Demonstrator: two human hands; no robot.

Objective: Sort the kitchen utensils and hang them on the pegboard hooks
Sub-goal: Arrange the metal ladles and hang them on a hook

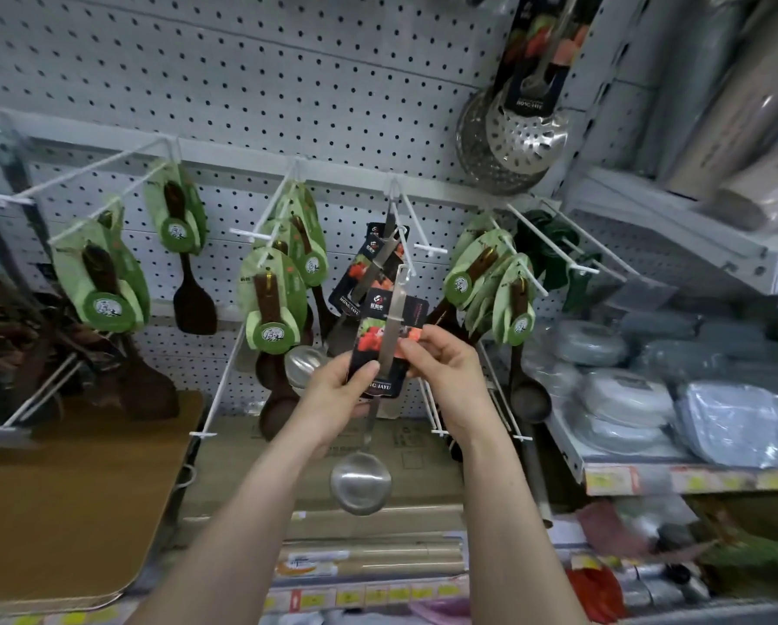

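A: What do we have in our hands?

B: A steel ladle (pixel 363 466), hanging bowl-down in front of the pegboard (pixel 288 83). Our left hand (pixel 333 394) pinches the lower left edge of its dark label card (pixel 385 349), thumb on the front. Our right hand (pixel 441 358) pinches the card's right side, fingertips pressed against the handle.

A: Where is the handle's top?

B: It reaches up to the white hook (pixel 407 245) in the middle of the board, right beside the two carded ladles (pixel 369 272) that hang there. We cannot tell whether its eye is on the wire.

A: And around it?

B: To the left, wooden spoons with green cards (pixel 272 304) hang on a hook, and further left a dark wooden spatula (pixel 193 300). To the right hangs another bunch of green-carded spoons (pixel 491 286). Up at the right, a steel skimmer (pixel 524 133) with holes hangs on the board.

A: Below?

B: Cardboard boxes (pixel 378 453) sit on the shelf behind the ladle's bowl, and wrapped grey packages (pixel 626 399) lie stacked on the shelf to the right.
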